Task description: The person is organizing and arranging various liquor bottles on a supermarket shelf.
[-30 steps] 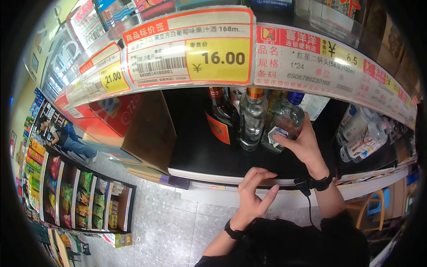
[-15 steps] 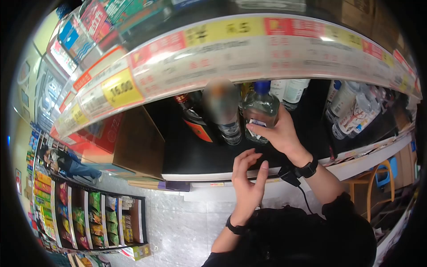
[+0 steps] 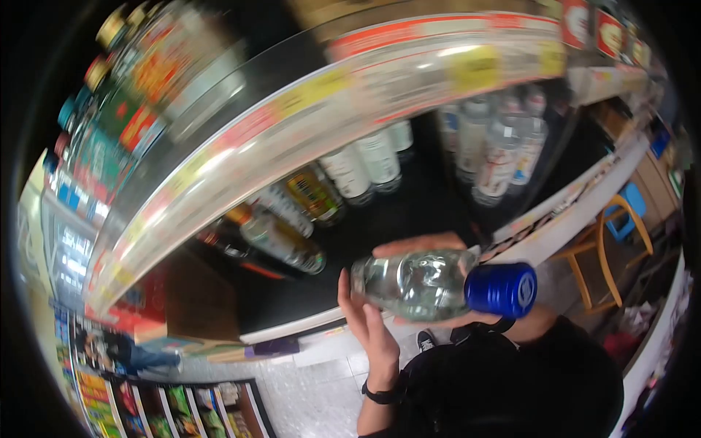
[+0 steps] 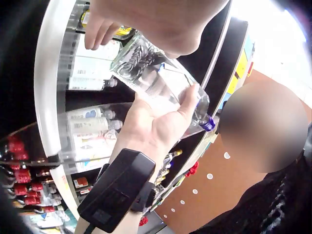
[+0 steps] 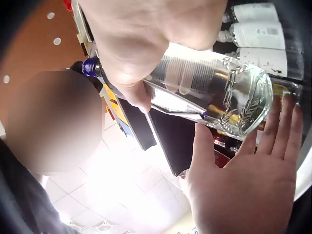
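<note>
- A clear glass bottle point(image 3: 420, 283) with a blue cap point(image 3: 502, 290) is held tilted in the air by the shelf's front edge; in the head view its cap points to three o'clock and its base to nine.
- The right hand point(image 4: 158, 122) grips the bottle, its fingers wrapped round the glass and its thumb laid against the side; a black device point(image 4: 117, 190) is strapped to that wrist.
- The left hand point(image 3: 376, 336) sits at eight o'clock from the bottle, fingers extended and thumb spread, just beside the base; whether it touches the glass cannot be told.
- The black shelf point(image 3: 409, 212) stretches beyond from ten to one o'clock. White-labelled bottles point(image 3: 365, 164) stand at eleven, more clear bottles point(image 3: 504, 146) at one, and a brown carton point(image 3: 201, 306) at nine.
- A blurred price strip point(image 3: 314, 91) curves across the upper shelf edge, from ten to one.
- Farther out, a wooden chair point(image 3: 606, 255) stands towards three, pale floor tiles point(image 3: 321, 398) show at seven, a snack rack point(image 3: 175, 405) at eight, and a person point(image 3: 135, 352) between eight and nine.
</note>
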`<action>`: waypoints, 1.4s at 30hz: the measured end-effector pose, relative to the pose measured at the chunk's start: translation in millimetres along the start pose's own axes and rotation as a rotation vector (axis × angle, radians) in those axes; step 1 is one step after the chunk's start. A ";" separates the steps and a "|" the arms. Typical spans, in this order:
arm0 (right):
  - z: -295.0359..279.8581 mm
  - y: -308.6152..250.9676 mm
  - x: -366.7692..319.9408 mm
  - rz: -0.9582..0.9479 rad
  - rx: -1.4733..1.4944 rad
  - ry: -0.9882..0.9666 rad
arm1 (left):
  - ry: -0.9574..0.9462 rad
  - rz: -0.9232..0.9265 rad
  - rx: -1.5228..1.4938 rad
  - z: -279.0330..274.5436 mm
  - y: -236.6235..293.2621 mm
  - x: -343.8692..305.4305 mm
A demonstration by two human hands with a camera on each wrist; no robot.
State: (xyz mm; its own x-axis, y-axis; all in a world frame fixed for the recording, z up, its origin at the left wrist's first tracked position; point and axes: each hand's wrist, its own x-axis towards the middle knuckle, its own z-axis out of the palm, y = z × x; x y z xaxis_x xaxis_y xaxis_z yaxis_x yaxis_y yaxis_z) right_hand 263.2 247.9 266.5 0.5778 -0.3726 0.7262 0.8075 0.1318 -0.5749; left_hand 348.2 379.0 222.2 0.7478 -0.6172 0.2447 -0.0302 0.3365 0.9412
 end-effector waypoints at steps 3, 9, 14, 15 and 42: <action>-13.6 -27.9 -29.7 -0.080 -0.146 -0.048 | -0.034 -0.069 -0.102 7.8 -35.3 -28.5; -31.6 -120.8 -87.4 0.094 -0.258 0.219 | -0.119 -0.027 0.040 93.8 -21.0 -69.3; -68.3 -178.6 -134.8 0.071 -0.345 0.262 | -0.264 -0.137 -0.043 150.7 -39.1 -98.9; -74.1 -187.1 -144.3 0.083 -0.346 0.308 | -0.279 -0.154 -0.003 161.7 -41.1 -104.0; -210.9 -267.8 -126.5 -0.580 -1.184 0.447 | -0.638 0.209 0.035 347.4 -73.6 -82.2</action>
State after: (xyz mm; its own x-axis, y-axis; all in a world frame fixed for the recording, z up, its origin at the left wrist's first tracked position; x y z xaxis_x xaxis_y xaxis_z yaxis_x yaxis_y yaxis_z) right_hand -51.1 66.0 249.1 -0.0689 -0.3939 0.9165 0.2066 -0.9044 -0.3732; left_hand 58.5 157.9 213.8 0.1860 -0.8443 0.5026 -0.1615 0.4783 0.8632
